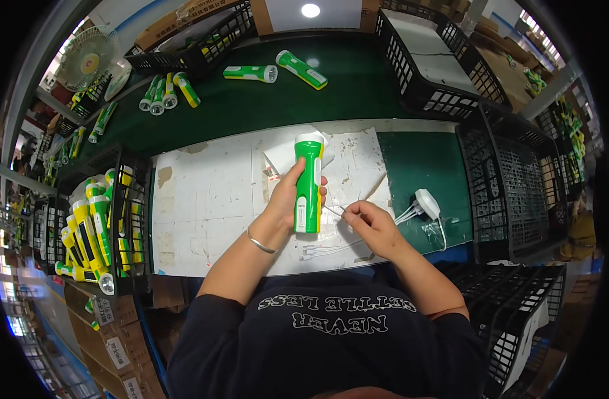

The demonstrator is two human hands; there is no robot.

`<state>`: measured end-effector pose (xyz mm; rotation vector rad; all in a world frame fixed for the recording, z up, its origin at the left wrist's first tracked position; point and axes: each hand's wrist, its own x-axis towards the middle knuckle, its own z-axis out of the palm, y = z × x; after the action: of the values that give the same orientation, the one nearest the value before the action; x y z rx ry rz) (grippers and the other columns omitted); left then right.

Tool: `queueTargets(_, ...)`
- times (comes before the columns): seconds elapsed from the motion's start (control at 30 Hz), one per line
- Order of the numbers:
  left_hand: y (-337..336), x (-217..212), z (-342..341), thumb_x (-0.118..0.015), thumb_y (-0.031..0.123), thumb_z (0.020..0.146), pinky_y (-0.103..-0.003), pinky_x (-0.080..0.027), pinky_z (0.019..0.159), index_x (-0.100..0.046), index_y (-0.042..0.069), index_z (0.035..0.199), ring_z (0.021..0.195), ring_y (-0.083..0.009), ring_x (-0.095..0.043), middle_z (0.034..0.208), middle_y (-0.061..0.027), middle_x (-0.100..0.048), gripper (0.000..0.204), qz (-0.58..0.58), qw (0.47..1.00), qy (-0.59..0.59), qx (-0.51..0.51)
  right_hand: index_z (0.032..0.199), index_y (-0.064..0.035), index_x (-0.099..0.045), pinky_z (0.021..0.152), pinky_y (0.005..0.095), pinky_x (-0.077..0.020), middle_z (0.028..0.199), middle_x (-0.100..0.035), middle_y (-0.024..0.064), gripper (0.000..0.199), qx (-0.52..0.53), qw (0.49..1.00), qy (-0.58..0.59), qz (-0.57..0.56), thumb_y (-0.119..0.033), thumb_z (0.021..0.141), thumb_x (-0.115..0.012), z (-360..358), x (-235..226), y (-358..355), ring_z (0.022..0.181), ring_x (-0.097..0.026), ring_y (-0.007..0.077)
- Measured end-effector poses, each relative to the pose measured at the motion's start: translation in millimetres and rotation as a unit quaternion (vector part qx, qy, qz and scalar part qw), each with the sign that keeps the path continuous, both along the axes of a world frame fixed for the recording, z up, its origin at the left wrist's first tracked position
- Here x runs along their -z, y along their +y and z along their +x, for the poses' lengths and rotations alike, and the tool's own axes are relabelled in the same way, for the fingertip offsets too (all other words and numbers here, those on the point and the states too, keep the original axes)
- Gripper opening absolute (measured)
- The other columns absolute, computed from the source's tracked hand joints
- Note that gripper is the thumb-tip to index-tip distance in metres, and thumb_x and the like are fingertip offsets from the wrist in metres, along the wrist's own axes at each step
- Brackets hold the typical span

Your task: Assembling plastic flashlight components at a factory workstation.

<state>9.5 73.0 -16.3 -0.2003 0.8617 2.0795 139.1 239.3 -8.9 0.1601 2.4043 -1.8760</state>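
Note:
A green flashlight with a white head and a yellow side strip stands lengthwise in my left hand. The fingers wrap around its body, head end away from me. My right hand pinches a thin, dark, pointed tool just right of the flashlight; its exact kind is too small to make out. Below the hands, white charging cables lie on the white work mat. They run to a round white hub at the right.
A black crate packed with green and yellow flashlights stands at left. More flashlights, such as one lying crosswise, rest on the green table. Black crates stand at back right and right. A fan is at far left.

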Motion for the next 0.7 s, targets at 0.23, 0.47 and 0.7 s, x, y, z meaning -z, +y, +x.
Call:
queueTargets(0.23, -4, -2, 5, -0.046, 0.040, 0.092, -0.032, -0.051, 0.056, -0.047, 0.006, 0.109, 0.069, -0.0181, -0.058, 0.086, -0.0116, -0.058, 0.038, -0.048, 0.996, 0.070, 0.037, 0.085, -0.0077, -0.060, 0.053, 0.0356, -0.0463, 0.072, -0.056, 0.0079, 0.014, -0.016, 0.921, 0.230, 0.315, -0.021, 0.085, -0.054, -19, -39, -16, 0.063, -0.057, 0.0282)
queueTargets(0.47, 1, -15, 24, -0.042, 0.039, 0.095, -0.027, -0.048, 0.071, -0.043, 0.004, 0.117, 0.080, -0.0134, -0.056, 0.096, -0.0104, -0.057, 0.042, -0.142, 0.948, 0.286, 0.010, 0.074, -0.0102, -0.055, 0.045, 0.0342, -0.0443, 0.064, -0.052, 0.0040, 0.013, -0.066, 0.809, 0.327, 0.485, -0.022, 0.077, -0.060, -30, -35, -27, 0.049, -0.055, 0.0229)
queueTargets(0.7, -14, -18, 9, -0.036, 0.045, 0.095, -0.031, -0.049, 0.065, -0.046, 0.006, 0.111, 0.078, -0.0166, -0.056, 0.093, -0.0109, -0.056, 0.044, -0.111, 0.965, 0.228, -0.066, 0.064, -0.0139, -0.049, 0.044, 0.0360, -0.0398, 0.059, -0.046, 0.0038, 0.019, -0.289, 0.826, 0.336, 0.348, -0.021, 0.070, -0.066, 12, -32, -39, 0.048, -0.050, 0.0237)
